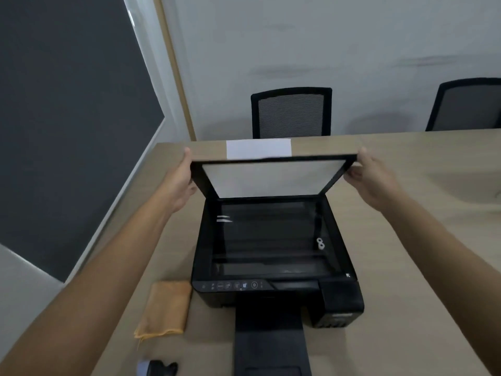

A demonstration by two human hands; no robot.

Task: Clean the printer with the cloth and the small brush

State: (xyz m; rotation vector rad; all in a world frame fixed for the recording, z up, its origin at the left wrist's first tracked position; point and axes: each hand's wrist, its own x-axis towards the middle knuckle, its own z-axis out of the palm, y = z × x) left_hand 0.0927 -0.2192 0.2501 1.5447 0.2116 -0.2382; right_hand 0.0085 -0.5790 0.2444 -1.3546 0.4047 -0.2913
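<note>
A black printer point(273, 290) stands on the wooden table in front of me, its scanner glass exposed. Its scanner lid point(271, 177) is raised, white underside facing me. My left hand point(180, 177) grips the lid's left corner and my right hand point(371, 177) grips its right corner. A folded orange cloth point(164, 308) lies flat on the table just left of the printer. At the bottom edge, left of the output tray, sits a small dark object with a pale part point(156, 369), possibly the brush; it is cut off and blurred.
The printer's output tray point(271, 340) sticks out toward me. White paper point(257, 148) shows behind the lid. Two black mesh chairs point(291, 112) stand beyond the table's far edge point(406, 132). A wall with a dark panel runs along the left.
</note>
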